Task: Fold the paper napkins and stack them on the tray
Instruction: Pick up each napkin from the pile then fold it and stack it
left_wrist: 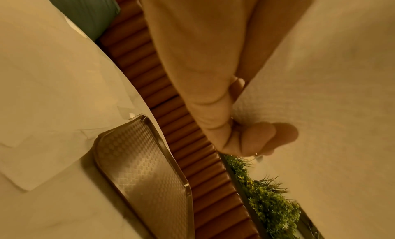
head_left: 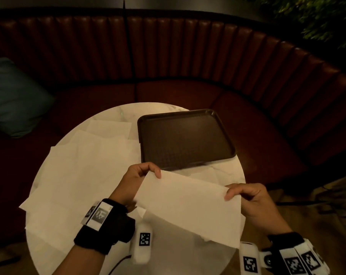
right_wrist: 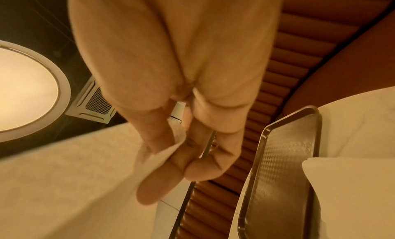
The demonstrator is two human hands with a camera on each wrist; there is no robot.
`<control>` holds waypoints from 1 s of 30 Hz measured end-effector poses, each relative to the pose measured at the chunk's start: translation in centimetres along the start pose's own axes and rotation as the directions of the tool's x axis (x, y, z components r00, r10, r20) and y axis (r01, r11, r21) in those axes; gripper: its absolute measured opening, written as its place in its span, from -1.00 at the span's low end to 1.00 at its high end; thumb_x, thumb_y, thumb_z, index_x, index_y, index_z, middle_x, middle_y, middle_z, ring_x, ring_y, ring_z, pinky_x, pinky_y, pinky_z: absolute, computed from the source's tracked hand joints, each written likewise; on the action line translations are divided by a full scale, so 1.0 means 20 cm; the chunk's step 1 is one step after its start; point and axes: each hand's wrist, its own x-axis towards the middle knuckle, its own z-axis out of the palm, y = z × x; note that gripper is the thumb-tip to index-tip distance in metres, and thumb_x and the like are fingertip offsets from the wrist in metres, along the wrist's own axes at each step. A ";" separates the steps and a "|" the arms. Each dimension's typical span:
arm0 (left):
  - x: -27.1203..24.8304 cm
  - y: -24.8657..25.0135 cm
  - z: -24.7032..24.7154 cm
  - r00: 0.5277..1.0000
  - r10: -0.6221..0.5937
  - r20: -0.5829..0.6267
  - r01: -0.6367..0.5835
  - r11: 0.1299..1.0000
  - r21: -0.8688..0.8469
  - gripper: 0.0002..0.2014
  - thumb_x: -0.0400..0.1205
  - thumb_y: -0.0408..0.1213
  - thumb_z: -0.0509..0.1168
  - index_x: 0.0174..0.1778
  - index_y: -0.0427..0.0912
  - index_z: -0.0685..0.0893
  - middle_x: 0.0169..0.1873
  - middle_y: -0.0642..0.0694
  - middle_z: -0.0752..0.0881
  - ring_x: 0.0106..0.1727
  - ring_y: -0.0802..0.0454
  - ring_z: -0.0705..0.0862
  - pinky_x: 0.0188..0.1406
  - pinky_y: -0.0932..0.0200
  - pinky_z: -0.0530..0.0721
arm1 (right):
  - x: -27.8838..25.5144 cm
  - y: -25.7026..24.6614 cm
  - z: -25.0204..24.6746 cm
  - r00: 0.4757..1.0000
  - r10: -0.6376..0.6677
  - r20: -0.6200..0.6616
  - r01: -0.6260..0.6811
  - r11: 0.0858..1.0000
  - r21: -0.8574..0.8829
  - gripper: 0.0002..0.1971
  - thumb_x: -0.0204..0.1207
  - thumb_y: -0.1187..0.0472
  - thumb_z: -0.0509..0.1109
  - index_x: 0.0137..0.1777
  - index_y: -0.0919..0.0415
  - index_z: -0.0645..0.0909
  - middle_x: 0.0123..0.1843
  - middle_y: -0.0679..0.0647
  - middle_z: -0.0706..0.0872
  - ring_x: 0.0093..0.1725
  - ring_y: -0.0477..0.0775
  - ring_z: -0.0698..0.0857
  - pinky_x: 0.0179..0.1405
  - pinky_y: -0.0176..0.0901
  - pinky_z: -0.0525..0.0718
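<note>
The left hand (head_left: 137,178) is up above the round white worktop (head_left: 234,171), with its wrist bent and its fingers curled in. Its grip pinches the top left corner of a paper napkin (head_left: 188,205) between thumb and fingers. In the left wrist view, the fingertips (left_wrist: 261,132) press on the paper.

The napkin hangs in the air between the two hands, over the near side of the worktop. Its top edge slopes down to the right.

The right hand (head_left: 253,203) is up too, a bit lower and closer to the person. Its grip pinches the top right corner of the same napkin.

More flat napkins (head_left: 80,169) lie spread out on the left part of the worktop. A dark tray (head_left: 185,137) sits on the far right part, just beyond the held napkin.
</note>
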 end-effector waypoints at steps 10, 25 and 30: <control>0.06 -0.02 0.05 1.000 -0.004 -0.026 0.005 1.000 0.021 -0.70 0.63 -0.47 0.10 -0.36 -0.30 0.67 -0.29 -0.21 0.68 -0.21 -0.05 0.64 -0.26 0.22 0.65 | -0.08 0.07 -0.03 0.985 0.114 -0.130 -0.108 0.993 0.052 -0.55 0.54 0.60 0.18 -0.37 0.22 0.77 -0.35 0.26 0.70 -0.37 0.02 0.64 -0.43 -0.36 0.56; 0.37 -0.31 0.24 0.995 0.038 0.089 -0.077 0.865 0.496 -0.81 0.47 -0.47 0.43 -0.30 -0.05 0.74 -0.33 0.02 0.76 -0.31 0.25 0.68 -0.19 0.44 0.63 | -0.30 0.40 -0.06 0.839 0.396 -0.374 -0.373 0.918 0.134 -0.67 0.45 0.64 0.30 -0.40 0.32 0.73 -0.32 0.11 0.79 -0.21 0.00 0.74 -0.23 -0.17 0.74; 0.54 -0.33 0.34 0.964 -0.028 0.264 -0.166 0.713 0.681 -0.85 0.38 -0.31 0.53 -0.40 0.01 0.71 -0.50 0.04 0.62 -0.49 0.23 0.47 -0.38 0.30 0.51 | -0.35 0.54 0.00 0.693 0.428 -0.580 -0.421 0.893 0.157 -0.85 0.33 0.47 0.53 -0.31 0.21 0.77 -0.37 -0.03 0.83 -0.34 -0.14 0.77 -0.36 -0.38 0.73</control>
